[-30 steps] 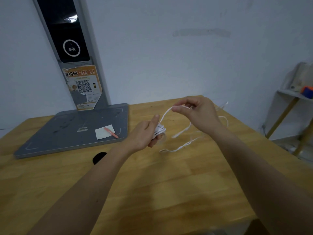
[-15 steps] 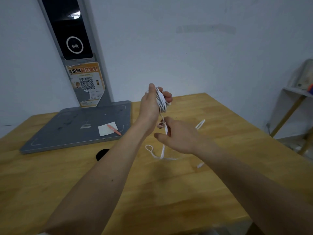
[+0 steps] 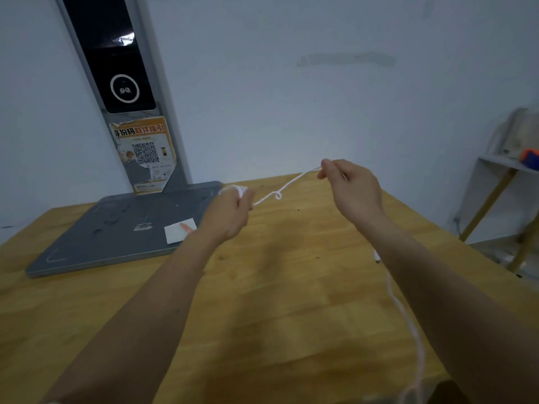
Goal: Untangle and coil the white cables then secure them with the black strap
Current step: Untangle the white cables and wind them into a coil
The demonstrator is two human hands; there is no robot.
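Note:
My left hand [image 3: 230,212] grips a small bundle of coiled white cable [image 3: 234,189] above the wooden table [image 3: 277,301]. From the bundle a stretch of white cable [image 3: 278,195] with a small kink loop runs up and right to my right hand [image 3: 354,188], which pinches it between thumb and fingers. The cable's loose tail [image 3: 408,325] hangs down behind my right forearm toward the table's near edge. The black strap is hidden from view.
A grey flat base [image 3: 116,231] with an upright post bearing a screen and a QR sticker [image 3: 145,154] stands at the back left. On the base lie a white paper slip [image 3: 178,233] and an orange pen. A shelf [image 3: 510,164] stands at right.
My left hand has dropped from its raised position with the bundle. My right hand has moved up and right, pulling a length of cable taut between both hands.

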